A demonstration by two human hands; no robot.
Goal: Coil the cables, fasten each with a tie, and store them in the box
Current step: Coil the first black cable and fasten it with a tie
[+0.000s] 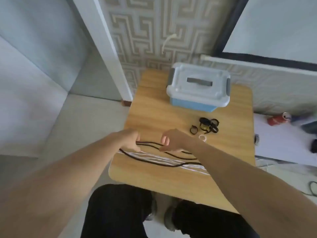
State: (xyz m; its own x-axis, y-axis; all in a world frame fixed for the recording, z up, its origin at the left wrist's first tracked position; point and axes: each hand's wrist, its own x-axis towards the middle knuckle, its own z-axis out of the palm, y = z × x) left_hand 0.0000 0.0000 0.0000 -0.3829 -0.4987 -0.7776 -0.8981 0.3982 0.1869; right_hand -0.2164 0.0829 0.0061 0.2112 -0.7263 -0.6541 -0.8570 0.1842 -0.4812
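A black cable [154,162] lies in long loops across the wooden table [171,179], over a bundle of white cables [164,159]. My left hand [132,140] pinches the black cable at its left end. About a hand's width to the right, my right hand [173,140] holds the same strands. A pile of black ties [208,126] sits beyond my right hand, with one loose black tie [193,130] and a small white tie [203,137] beside it. The blue box [199,86] with a white lid stands shut at the table's far side.
A patterned wall rises behind the table. To the right lies a white surface with a red can [278,119] on it. My legs in dark trousers are below the table's near edge. Pale floor is on the left.
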